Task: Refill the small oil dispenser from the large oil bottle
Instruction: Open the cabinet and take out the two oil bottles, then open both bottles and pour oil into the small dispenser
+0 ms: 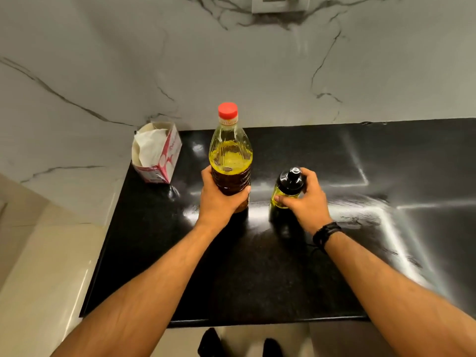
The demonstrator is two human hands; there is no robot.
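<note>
The large oil bottle (230, 155), clear plastic with a red cap and yellow oil about two thirds up, stands upright on the black counter (257, 266). My left hand (219, 202) wraps around its lower body. To its right stands the small oil dispenser (287, 188), glass with a black pouring lid still on and a little yellow oil showing. My right hand (307, 202) grips the dispenser's body from the right, thumb across its front. Both containers are upright and closed.
An open pink-and-white tissue box (157, 152) stands at the counter's back left corner. A marble wall rises behind the counter, with a switch plate (280, 3) at the top. The counter's front edge lies near my feet; tiled floor lies to the left.
</note>
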